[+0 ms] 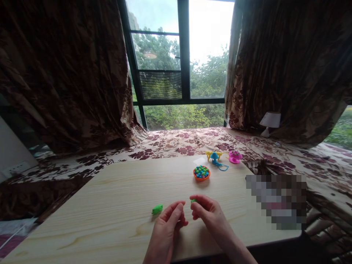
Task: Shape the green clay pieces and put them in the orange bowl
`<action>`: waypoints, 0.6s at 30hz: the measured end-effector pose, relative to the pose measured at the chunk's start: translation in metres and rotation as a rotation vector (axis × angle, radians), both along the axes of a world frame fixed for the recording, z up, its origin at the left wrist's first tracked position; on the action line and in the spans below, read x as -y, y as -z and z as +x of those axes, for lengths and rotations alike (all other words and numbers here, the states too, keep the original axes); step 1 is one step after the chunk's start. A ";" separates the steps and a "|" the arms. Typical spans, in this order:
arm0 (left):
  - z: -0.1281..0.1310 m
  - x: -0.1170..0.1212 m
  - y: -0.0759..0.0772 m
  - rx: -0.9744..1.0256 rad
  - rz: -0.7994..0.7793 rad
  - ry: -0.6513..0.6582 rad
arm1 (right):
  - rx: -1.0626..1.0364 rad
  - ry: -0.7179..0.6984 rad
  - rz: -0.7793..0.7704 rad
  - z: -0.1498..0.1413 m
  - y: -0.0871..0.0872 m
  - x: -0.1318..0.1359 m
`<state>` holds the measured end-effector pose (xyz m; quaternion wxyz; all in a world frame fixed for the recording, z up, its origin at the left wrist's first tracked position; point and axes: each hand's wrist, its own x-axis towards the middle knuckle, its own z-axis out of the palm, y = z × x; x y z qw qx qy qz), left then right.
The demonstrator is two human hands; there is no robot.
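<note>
Green bit (194,201): pinched in our right grip (210,211), barely parted; probably light, hard, kinda slippery, so we'd grab its sides.
Left grip (169,217): curled nearly closed, we can't tell if it's holding anything.

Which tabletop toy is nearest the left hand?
The green toy, beside the left hand; the yellow toy, blue toy and pink toy sit farther off.
</note>
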<state>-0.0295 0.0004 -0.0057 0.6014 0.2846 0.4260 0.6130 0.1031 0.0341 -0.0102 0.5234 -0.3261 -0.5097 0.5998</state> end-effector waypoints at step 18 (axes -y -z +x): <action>0.000 -0.001 -0.003 -0.236 0.043 0.170 | 0.371 0.085 0.396 -0.001 -0.013 0.010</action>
